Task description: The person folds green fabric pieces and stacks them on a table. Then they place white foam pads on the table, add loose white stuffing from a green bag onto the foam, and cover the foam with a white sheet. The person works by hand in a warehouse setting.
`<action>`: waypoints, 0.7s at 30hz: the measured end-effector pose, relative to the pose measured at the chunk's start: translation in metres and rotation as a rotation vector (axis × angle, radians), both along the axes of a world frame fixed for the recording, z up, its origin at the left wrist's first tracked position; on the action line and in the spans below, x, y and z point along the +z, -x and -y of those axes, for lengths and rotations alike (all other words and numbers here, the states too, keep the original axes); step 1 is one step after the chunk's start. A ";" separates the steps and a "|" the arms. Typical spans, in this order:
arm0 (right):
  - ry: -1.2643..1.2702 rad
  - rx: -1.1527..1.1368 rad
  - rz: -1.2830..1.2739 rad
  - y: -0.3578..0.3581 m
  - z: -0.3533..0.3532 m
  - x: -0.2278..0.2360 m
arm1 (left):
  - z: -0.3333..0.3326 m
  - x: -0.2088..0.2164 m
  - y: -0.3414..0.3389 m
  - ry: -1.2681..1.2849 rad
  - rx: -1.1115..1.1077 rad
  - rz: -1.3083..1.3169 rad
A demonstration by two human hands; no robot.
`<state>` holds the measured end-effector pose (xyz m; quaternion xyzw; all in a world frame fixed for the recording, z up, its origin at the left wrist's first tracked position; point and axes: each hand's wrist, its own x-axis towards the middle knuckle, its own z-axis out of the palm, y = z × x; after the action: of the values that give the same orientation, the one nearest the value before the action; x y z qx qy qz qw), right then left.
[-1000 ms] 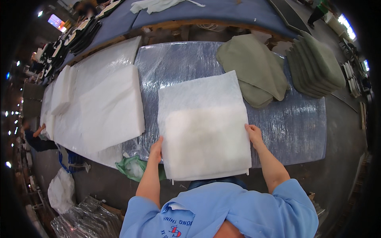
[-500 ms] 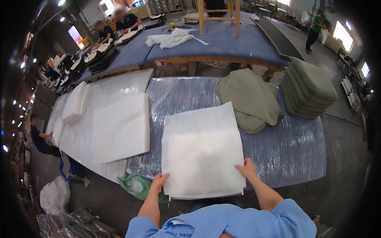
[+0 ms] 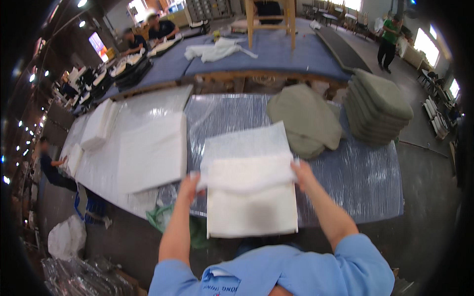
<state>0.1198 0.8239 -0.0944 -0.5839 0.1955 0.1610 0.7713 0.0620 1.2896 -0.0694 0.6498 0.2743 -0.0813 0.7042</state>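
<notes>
A thin white batting sheet lies over the far part of a cream foam pad in front of me. The pad's near part is bare, and its near edge reaches the table's front edge. My left hand is closed on the sheet's left side, and my right hand pinches its right side. Between my hands the sheet's near edge is raised in a soft fold. Both hands are a little blurred. Right of the sheet's far end lies a pile of olive-green fabric covers.
Olive-green cushions are stacked at the back right. White batting sheets and a thicker white stack lie left on the plastic-wrapped table. A green bag hangs at the front edge. Co-workers stand beyond a blue table.
Both hands have moved away from me with the sheet's near edge, folding it back. The pad's near part now shows uncovered.
</notes>
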 end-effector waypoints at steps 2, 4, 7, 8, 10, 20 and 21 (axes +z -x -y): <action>0.057 -0.030 0.063 -0.029 0.010 0.030 | 0.017 0.032 -0.038 -0.048 0.051 0.049; 0.026 -0.024 0.126 -0.039 -0.012 0.062 | -0.004 0.064 -0.038 -0.108 0.140 0.042; 0.040 -0.016 0.278 -0.021 0.017 0.086 | 0.005 0.087 -0.017 -0.051 0.012 0.199; 0.049 -0.023 0.311 -0.008 0.027 0.088 | 0.012 0.089 -0.004 -0.033 0.002 0.213; 0.057 -0.107 0.351 0.023 0.031 0.082 | 0.018 0.082 0.029 -0.028 0.019 0.211; 0.215 0.034 0.040 0.167 0.050 -0.070 | 0.034 -0.085 0.153 -0.105 0.061 -0.137; 0.256 0.039 0.012 0.171 0.050 -0.081 | 0.035 -0.096 0.157 -0.133 0.038 -0.145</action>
<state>-0.0515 0.7744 -0.1753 -0.6821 0.1985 0.1460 0.6885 -0.0952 1.2546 -0.1655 0.6824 0.3416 -0.0963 0.6391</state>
